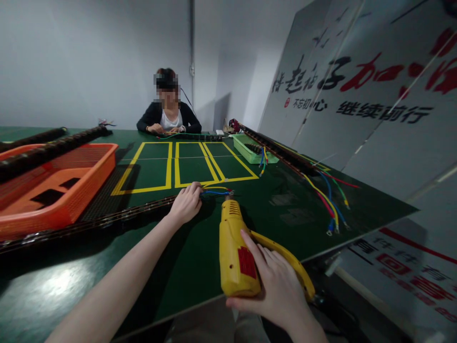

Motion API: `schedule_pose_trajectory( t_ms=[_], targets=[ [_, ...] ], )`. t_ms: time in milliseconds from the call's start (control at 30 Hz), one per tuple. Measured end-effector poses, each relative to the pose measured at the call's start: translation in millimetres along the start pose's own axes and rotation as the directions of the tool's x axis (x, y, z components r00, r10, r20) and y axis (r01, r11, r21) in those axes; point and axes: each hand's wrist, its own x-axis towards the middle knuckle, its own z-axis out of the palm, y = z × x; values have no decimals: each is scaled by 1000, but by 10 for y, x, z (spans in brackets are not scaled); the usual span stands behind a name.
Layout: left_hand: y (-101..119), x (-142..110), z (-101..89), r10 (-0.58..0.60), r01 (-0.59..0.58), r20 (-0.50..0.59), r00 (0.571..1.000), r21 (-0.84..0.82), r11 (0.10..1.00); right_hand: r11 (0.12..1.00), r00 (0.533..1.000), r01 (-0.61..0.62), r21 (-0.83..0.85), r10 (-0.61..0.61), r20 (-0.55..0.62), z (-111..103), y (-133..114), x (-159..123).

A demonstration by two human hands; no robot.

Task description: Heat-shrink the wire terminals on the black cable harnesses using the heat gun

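My right hand is wrapped round a yellow heat gun with a red patch on its side. The gun's nozzle points away from me, close to the lugged ends of several coloured wires. Those wires stick out past my left hand, which is closed over the end of a long dark cable chain. From that hand the chain runs leftward along the table. Its part under my fingers is hidden.
An orange basket stands at left with dark cable chains across it. A green basket sits at the back right beside another chain with loose wires. Yellow tape rectangles mark the green table. A person sits opposite.
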Motion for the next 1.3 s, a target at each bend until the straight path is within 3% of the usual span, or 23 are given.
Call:
schedule_pose_trajectory(
  t_ms=[167,567,1100,1300],
  targets=[
    [4,2,10,4,-4,3,1000,39,999,999,997,-19,-32,16,-80,55,-48,-13],
    [19,9,9,-39,37,36,999,74,997,997,988,-62,-34,57,-146,180,-318,112],
    [-16,4,-7,-15,8,85,996,73,997,994,998,69,81,-68,-18,193,-627,310],
    [-41,-16,-23,2,-6,92,996,36,999,990,999,52,130,-54,8,163,-610,362]
  ],
)
